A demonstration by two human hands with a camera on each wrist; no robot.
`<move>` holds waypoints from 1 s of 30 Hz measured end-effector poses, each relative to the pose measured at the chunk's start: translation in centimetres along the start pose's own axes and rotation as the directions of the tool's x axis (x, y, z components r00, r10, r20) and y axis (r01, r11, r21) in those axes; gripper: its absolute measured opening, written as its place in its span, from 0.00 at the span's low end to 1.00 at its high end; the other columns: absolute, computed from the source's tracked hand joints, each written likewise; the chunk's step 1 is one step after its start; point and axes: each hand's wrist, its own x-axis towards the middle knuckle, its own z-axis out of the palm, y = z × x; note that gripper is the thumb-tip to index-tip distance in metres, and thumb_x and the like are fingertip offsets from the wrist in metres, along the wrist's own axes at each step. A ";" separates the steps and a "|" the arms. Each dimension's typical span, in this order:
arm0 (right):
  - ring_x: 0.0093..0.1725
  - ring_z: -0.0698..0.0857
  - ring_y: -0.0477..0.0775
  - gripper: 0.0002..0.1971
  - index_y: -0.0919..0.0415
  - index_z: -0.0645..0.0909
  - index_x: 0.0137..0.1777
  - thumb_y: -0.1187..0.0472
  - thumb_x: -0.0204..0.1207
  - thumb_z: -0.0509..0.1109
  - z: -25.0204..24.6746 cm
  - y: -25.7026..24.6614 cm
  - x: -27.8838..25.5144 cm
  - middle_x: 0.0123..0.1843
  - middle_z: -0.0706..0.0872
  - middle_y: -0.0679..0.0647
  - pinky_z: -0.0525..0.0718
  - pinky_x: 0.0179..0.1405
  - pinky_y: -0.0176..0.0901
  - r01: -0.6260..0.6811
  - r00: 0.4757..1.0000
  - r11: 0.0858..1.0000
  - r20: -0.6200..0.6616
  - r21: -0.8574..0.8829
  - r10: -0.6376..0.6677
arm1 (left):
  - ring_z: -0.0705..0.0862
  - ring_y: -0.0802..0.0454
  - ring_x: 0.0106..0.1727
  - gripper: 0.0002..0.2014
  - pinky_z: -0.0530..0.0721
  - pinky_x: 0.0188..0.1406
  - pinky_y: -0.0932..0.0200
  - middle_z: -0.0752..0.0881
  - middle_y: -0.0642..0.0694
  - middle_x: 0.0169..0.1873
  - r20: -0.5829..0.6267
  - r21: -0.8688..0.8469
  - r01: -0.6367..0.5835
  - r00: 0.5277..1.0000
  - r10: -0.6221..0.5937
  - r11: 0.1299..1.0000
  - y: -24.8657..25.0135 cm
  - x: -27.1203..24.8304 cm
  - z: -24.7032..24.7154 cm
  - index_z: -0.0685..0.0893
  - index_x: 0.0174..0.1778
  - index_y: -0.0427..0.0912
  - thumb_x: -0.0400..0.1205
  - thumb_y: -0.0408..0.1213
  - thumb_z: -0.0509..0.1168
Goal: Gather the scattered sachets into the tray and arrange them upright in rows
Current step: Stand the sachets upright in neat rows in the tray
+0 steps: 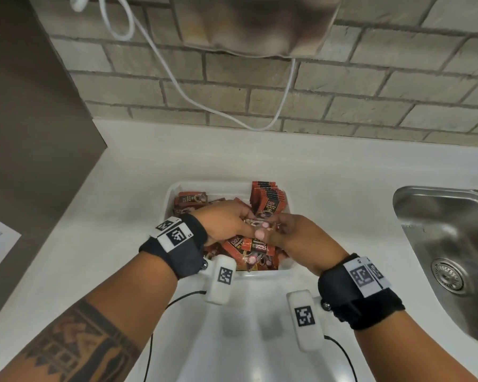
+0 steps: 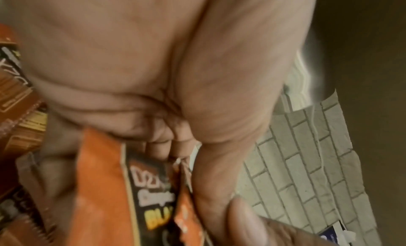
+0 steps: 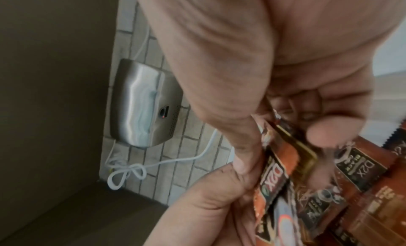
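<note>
Here: left hand [image 1: 226, 221] and right hand [image 1: 293, 232] both pinch small bunch of orange-and-black foil sachets [image 1: 260, 224], centre frame, above white plastic tray [image 1: 174, 190] on white desk [image 1: 138, 172]. Bunch's long axis runs left-right. Upright sachet row [image 1: 268, 198] just above-right of grip; right hand nearer. Loose sachets [image 1: 249, 252] lie flat below.

We reach both forearms forward, and they come together in front of us. Our left hand [image 1: 223, 220] and our right hand [image 1: 293, 232] meet, with the fingers curled and the thumbs pressing inward, pinching together. Each wrist wears a black band. The left forearm has a dark tattoo.
</note>
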 end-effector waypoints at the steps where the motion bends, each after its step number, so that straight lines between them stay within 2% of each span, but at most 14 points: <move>1: 0.44 0.91 0.50 0.25 0.54 0.82 0.67 0.47 0.72 0.81 0.0 0.3 0.2 0.57 0.90 0.54 0.85 0.34 0.39 -0.009 1.000 0.998 -0.008 0.060 0.009 | 0.89 0.50 0.47 0.14 0.87 0.48 0.57 0.92 0.46 0.48 -0.012 0.010 0.001 1.000 -0.001 1.000 0.2 0.0 0.2 0.89 0.56 0.41 0.79 0.43 0.78; 3: 0.43 0.90 0.49 0.23 0.55 0.84 0.65 0.54 0.71 0.83 -0.2 0.7 0.4 0.53 0.91 0.54 0.83 0.33 0.39 -0.006 1.000 0.992 -0.008 0.127 0.007 | 0.88 0.53 0.39 0.14 0.86 0.37 0.60 0.92 0.48 0.40 0.021 -0.108 0.037 0.999 -0.035 0.993 0.4 0.2 0.3 0.88 0.53 0.40 0.78 0.46 0.78; 5: 0.42 0.90 0.46 0.19 0.57 0.86 0.62 0.60 0.71 0.83 -0.3 1.0 0.3 0.49 0.93 0.51 0.82 0.33 0.35 0.010 1.000 0.986 0.008 0.166 -0.011 | 0.90 0.54 0.35 0.15 0.88 0.35 0.60 0.92 0.49 0.36 0.061 -0.269 0.096 0.995 -0.082 0.958 0.9 0.0 0.0 0.87 0.51 0.41 0.80 0.50 0.75; 6: 0.39 0.90 0.43 0.18 0.58 0.87 0.60 0.63 0.71 0.83 -0.4 1.1 0.2 0.46 0.93 0.49 0.81 0.32 0.32 0.013 1.000 0.983 0.006 0.184 -0.015 | 0.89 0.54 0.36 0.16 0.88 0.35 0.60 0.91 0.47 0.38 0.048 -0.285 0.119 0.993 -0.110 0.951 1.1 0.0 -0.3 0.87 0.52 0.41 0.81 0.52 0.73; 9: 0.30 0.86 0.37 0.12 0.60 0.87 0.53 0.68 0.71 0.81 -0.6 1.4 0.1 0.36 0.91 0.44 0.78 0.28 0.27 -0.001 1.000 0.979 -0.007 0.204 0.003 | 0.86 0.51 0.40 0.18 0.89 0.42 0.56 0.89 0.42 0.47 -0.055 -0.157 0.193 0.978 -0.203 0.969 1.1 0.5 -1.5 0.86 0.56 0.42 0.83 0.54 0.70; 11: 0.28 0.86 0.37 0.10 0.58 0.86 0.49 0.70 0.72 0.81 -0.6 1.5 0.0 0.31 0.90 0.43 0.78 0.26 0.26 -0.010 1.000 0.979 -0.019 0.204 0.015 | 0.87 0.49 0.41 0.21 0.89 0.41 0.54 0.90 0.42 0.49 -0.027 -0.038 0.241 0.970 -0.242 0.970 1.2 0.5 -1.6 0.86 0.59 0.39 0.84 0.55 0.68; 13: 0.31 0.87 0.39 0.10 0.57 0.86 0.47 0.70 0.72 0.80 -0.7 1.7 -0.2 0.33 0.90 0.44 0.80 0.28 0.28 -0.013 0.998 0.977 -0.059 0.215 0.026 | 0.90 0.46 0.43 0.27 0.88 0.39 0.57 0.92 0.39 0.51 0.088 0.027 0.290 0.952 -0.292 0.957 1.6 0.1 -1.1 0.85 0.63 0.38 0.86 0.60 0.62; 15: 0.38 0.90 0.48 0.09 0.57 0.86 0.48 0.68 0.72 0.81 -0.7 1.8 -0.3 0.39 0.92 0.49 0.83 0.35 0.36 -0.025 0.993 0.975 -0.111 0.223 0.051 | 0.91 0.45 0.40 0.32 0.89 0.34 0.59 0.92 0.32 0.50 0.157 -0.037 0.315 0.939 -0.306 0.948 2.1 -0.2 -0.4 0.81 0.70 0.35 0.87 0.62 0.57; 19: 0.43 0.90 0.56 0.13 0.62 0.86 0.55 0.65 0.72 0.81 -0.4 1.6 -0.2 0.47 0.92 0.59 0.88 0.46 0.52 -0.083 0.988 0.953 -0.099 0.290 0.117 | 0.90 0.42 0.37 0.33 0.91 0.33 0.58 0.87 0.28 0.44 0.161 -0.248 0.282 0.955 -0.248 0.927 2.7 -0.2 0.5 0.64 0.81 0.32 0.91 0.56 0.53; 22: 0.41 0.88 0.55 0.13 0.61 0.86 0.57 0.65 0.73 0.81 -0.4 1.1 -0.5 0.47 0.92 0.59 0.85 0.41 0.50 -0.092 0.993 0.958 -0.050 0.272 0.110 | 0.90 0.41 0.36 0.33 0.91 0.33 0.58 0.86 0.28 0.46 0.140 -0.289 0.255 0.965 -0.223 0.923 3.4 0.2 0.6 0.67 0.79 0.28 0.91 0.56 0.53; 24: 0.39 0.87 0.53 0.12 0.62 0.86 0.55 0.67 0.73 0.80 -1.0 1.1 -0.8 0.44 0.91 0.57 0.84 0.39 0.49 -0.089 0.992 0.966 -0.066 0.241 0.108 | 0.90 0.43 0.36 0.31 0.90 0.30 0.60 0.88 0.29 0.47 0.106 -0.201 0.283 0.958 -0.266 0.938 3.3 0.5 0.1 0.72 0.76 0.28 0.91 0.55 0.53; 26: 0.36 0.87 0.53 0.10 0.62 0.86 0.53 0.68 0.73 0.79 -1.9 1.5 -1.2 0.42 0.90 0.57 0.84 0.38 0.48 -0.094 0.988 0.979 -0.106 0.182 0.114 | 0.88 0.46 0.35 0.26 0.86 0.30 0.60 0.90 0.35 0.50 -0.004 0.061 0.293 0.956 -0.294 0.954 2.8 0.5 -0.4 0.77 0.72 0.32 0.92 0.52 0.55; 28: 0.37 0.89 0.53 0.08 0.60 0.86 0.50 0.66 0.73 0.80 -2.7 1.9 -1.7 0.42 0.92 0.55 0.86 0.39 0.46 -0.109 0.983 0.992 -0.139 0.069 0.118 | 0.88 0.47 0.44 0.19 0.87 0.42 0.55 0.90 0.39 0.54 -0.111 0.451 0.221 0.975 -0.191 0.865 2.0 0.6 -0.5 0.82 0.67 0.35 0.91 0.46 0.58; 30: 0.39 0.90 0.53 0.08 0.58 0.86 0.49 0.64 0.73 0.79 -3.1 2.1 -2.1 0.43 0.92 0.54 0.86 0.38 0.43 -0.124 0.984 0.992 -0.133 -0.037 0.118 | 0.86 0.43 0.60 0.17 0.85 0.58 0.52 0.87 0.39 0.64 -0.069 0.649 0.120 0.993 -0.099 0.751 1.4 1.0 0.5 0.83 0.69 0.37 0.89 0.41 0.59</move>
